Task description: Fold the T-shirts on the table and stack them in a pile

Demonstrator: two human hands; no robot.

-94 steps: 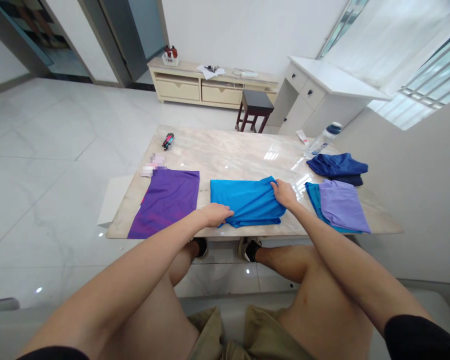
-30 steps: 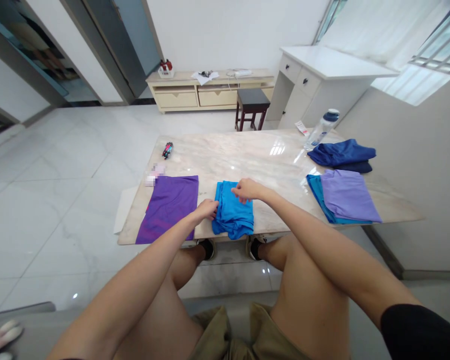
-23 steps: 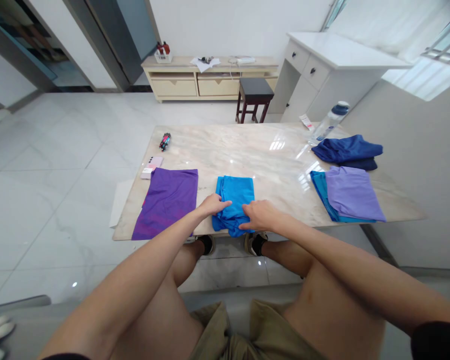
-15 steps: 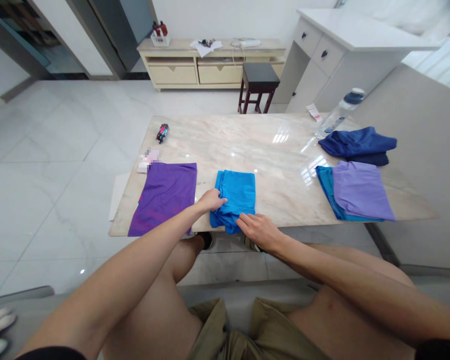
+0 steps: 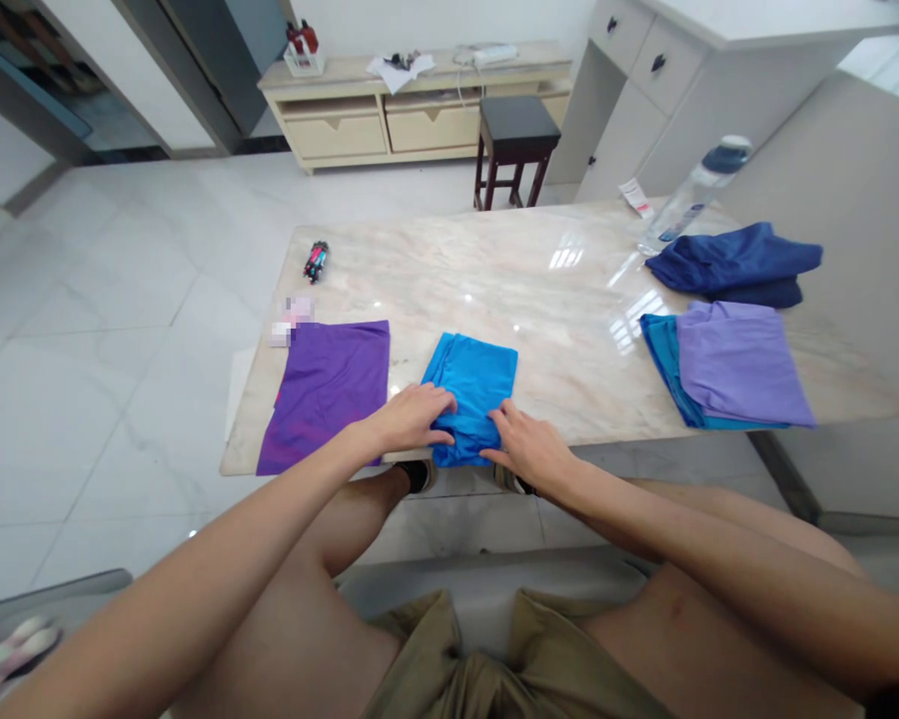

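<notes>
A bright blue cloth [image 5: 479, 369], folded into a small block, lies at the front edge of the table, its near part bunched. My left hand [image 5: 416, 414] grips its left side, with curled fingers on top and the thumb lower down. On the opposite side, my right hand [image 5: 528, 439] pinches the cloth's right edge near the front. A purple cloth [image 5: 337, 389] is spread flat to the left, below my left forearm's reach and apart from the blue one.
On the table's [image 5: 435, 270] right are a folded lilac cloth [image 5: 741, 359] over a teal cloth [image 5: 663, 350], a navy cloth [image 5: 734, 260] and a clear bottle [image 5: 693, 195]. A small bundle of colourful items [image 5: 316, 262] lies back left. Behind stands a dark stool [image 5: 519, 125].
My left hand has shifted lower on the blue cloth's left side, and my right hand has come up along its right edge. The bunched near part looks more gathered. The view has tilted slightly.
</notes>
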